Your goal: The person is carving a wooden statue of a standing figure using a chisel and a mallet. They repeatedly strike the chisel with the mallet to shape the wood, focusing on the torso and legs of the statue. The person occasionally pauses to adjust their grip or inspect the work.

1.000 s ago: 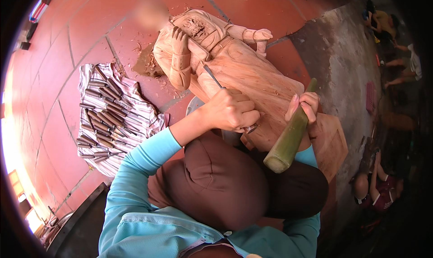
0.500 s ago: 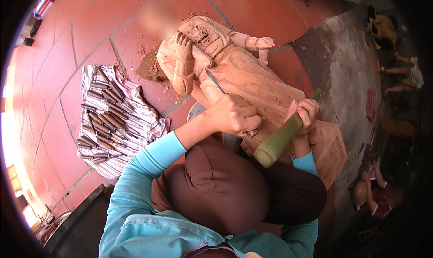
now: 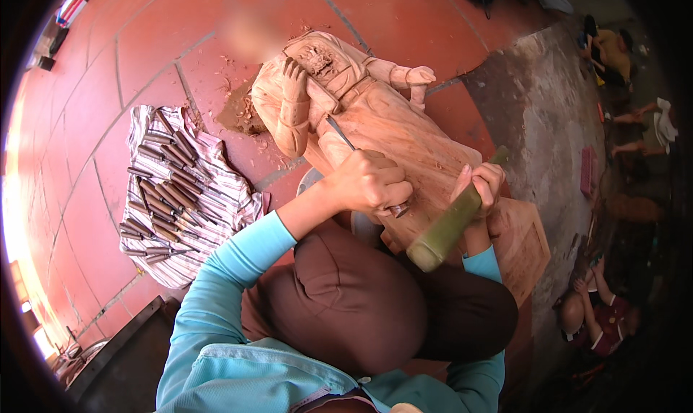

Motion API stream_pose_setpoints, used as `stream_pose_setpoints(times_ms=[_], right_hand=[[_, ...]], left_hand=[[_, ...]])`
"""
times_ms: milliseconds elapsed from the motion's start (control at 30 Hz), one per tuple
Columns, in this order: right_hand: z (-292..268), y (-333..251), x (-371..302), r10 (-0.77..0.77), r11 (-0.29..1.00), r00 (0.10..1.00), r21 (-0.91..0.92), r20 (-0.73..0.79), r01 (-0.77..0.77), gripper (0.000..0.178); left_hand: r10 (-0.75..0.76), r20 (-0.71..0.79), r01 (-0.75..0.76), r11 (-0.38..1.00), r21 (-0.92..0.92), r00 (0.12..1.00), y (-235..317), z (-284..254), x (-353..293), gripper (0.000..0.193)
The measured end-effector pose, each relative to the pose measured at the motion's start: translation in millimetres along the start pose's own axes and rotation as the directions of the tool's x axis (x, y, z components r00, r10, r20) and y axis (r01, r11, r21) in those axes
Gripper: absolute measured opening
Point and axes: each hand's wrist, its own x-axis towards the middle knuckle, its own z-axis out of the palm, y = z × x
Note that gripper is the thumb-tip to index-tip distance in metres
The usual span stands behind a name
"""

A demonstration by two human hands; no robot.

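Note:
A carved wooden statue of a robed, bearded figure lies slantwise before me, its base toward the lower right. My left hand is closed in a fist around a chisel. The metal blade points up and away, its tip at the robe just below the carved book-like block; whether it touches the wood I cannot tell. The butt of its handle shows below the fist. My right hand grips a green club-shaped mallet, whose thick end hangs near my knees, apart from the chisel.
On the left, a striped cloth on the red tiled floor bears several wooden-handled chisels. Wood shavings lie beside the statue's head end. A dark panel edge is at the lower left. Other people sit at the far right.
The whole view has shifted slightly, with the statue a little lower in it. Both hands keep their grips, and the mallet and chisel have barely moved.

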Motion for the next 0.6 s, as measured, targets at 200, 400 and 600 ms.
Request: stream_pose_setpoints(times_ms=[200, 400, 600], right_hand=[[-2.2, -3.5, 4.3, -0.007, 0.997, 0.996, -0.076, 0.088, 0.014, 0.043], [5.2, -3.0, 2.6, -0.036, 0.990, 0.996, -0.134, 0.076, 0.046, 0.041], [-1.3, -1.0, -0.5, 0.007, 1.000, 1.000, -0.018, 0.009, -0.006, 0.043]], left_hand=[[-0.032, 0.034, 0.032, 0.999, 0.000, 0.999, -1.5, -2.1, -5.7, 0.026], [-0.024, 0.087, 0.022, 1.000, 0.017, 0.996, -4.3, -5.8, -9.4, 0.024], [0.018, 0.002, -0.018, 0.965, 0.263, 1.000, 20.6, -19.8, -0.2, 0.023]])
